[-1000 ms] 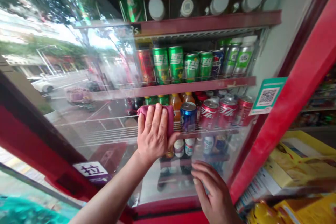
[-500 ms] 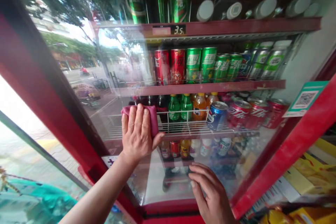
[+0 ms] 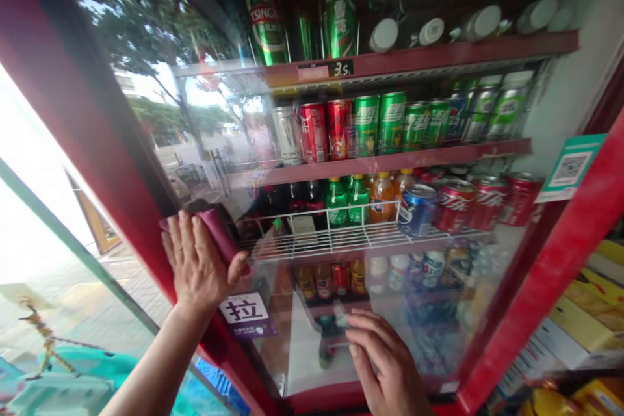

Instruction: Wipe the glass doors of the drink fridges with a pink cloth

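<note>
My left hand (image 3: 197, 266) lies flat over a pink-purple cloth (image 3: 219, 234), pressing it against the left edge of the glass door, next to the red frame (image 3: 146, 234). The fingers stretch upward and the thumb sticks out to the right. Just below it, a white and purple sticker (image 3: 248, 312) with a character is on the glass. My right hand (image 3: 387, 364) is low in the middle, in front of the glass, fingers loosely bent and nothing in them. Whether its fingertips touch the glass, I cannot tell.
Behind the glass, shelves hold green cans (image 3: 365, 123), red cans (image 3: 455, 205), a blue can (image 3: 416, 210) and bottles. A QR-code card (image 3: 570, 169) hangs at the right. Yellow boxes (image 3: 580, 318) stand at lower right; turquoise bags or covers (image 3: 73, 383) lie at lower left.
My left hand has slid the cloth leftward across the glass, from in front of the shelves to the door's left edge. My right hand stays at about the same spot, and the view has shifted left.
</note>
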### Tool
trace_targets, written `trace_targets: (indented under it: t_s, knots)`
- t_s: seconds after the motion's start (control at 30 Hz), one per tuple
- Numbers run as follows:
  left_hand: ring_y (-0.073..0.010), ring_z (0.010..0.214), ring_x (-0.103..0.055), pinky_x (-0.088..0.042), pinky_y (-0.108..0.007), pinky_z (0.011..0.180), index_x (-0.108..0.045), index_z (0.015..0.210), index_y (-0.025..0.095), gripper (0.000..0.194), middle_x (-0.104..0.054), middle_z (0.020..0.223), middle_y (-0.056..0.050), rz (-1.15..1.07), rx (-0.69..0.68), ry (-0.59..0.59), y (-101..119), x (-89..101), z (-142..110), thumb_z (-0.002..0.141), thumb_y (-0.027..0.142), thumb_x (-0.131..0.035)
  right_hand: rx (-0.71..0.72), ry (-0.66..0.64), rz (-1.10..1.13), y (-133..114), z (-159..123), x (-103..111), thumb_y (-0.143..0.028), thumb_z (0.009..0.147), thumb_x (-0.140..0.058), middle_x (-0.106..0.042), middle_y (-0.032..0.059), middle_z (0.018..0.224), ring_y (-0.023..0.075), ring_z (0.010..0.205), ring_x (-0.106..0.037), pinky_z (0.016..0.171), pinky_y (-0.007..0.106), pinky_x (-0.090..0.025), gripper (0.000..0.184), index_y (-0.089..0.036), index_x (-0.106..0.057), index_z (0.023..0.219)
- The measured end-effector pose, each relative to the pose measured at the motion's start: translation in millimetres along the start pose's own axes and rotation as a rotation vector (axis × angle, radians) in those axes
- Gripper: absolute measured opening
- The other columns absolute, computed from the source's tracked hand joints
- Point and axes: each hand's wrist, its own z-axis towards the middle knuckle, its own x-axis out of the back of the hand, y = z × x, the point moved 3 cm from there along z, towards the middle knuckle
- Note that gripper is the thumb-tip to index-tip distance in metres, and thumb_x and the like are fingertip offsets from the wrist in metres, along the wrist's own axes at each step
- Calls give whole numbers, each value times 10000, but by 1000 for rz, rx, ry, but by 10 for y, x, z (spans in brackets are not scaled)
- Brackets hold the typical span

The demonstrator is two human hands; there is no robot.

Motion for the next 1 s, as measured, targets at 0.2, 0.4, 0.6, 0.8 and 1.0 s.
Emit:
trace_targets:
  t_s: [0.2,0.4,0.6,0.8,1.0]
  knots:
    - [-536,1719,-70,-86,-751,1402,-39,1799,150,1043,-49,1892,-178,-43,133,13,104,-6,151,1032,575,-605,-19,-8,-30,8,4,147,-135,1034,-568,-826,93,1192,252,1167,-797,971,404,-707,230,-257,-713,1165]
    - [-531,1724,-35,-77,-742,1403,-44,1785,71,1046,-63,1867,-279,-37,144,2,395,-14,447,1043,527,-624,-19,-13,-36,76,14,352,-151,1052,-560,-823,89,1196,243,1183,-789,987,402,-703,208,-251,-705,1162]
    - [-528,1721,-24,-67,-727,1408,26,1795,158,1036,29,1892,-179,-48,146,3,753,-61,652,1056,522,-603,-25,10,-32,214,0,590,-145,1049,-556,-830,81,1168,234,1159,-797,975,368,-697,214,-257,-711,1143]
    - [-497,1733,-64,-67,-739,1406,-143,1778,87,927,-115,1872,-246,-144,65,72,1061,-109,766,1034,367,-620,-67,15,-28,396,-124,772,-160,1040,-571,-830,74,1183,231,1139,-802,980,353,-687,213,-265,-725,1144]
    - [-350,1748,-163,-69,-660,1425,-569,1454,146,401,-356,1826,-146,-475,431,123,1200,-28,829,1065,241,-587,-110,-32,60,411,-232,833,-148,1025,-580,-833,66,1143,219,1073,-812,941,321,-686,221,-275,-731,1125]
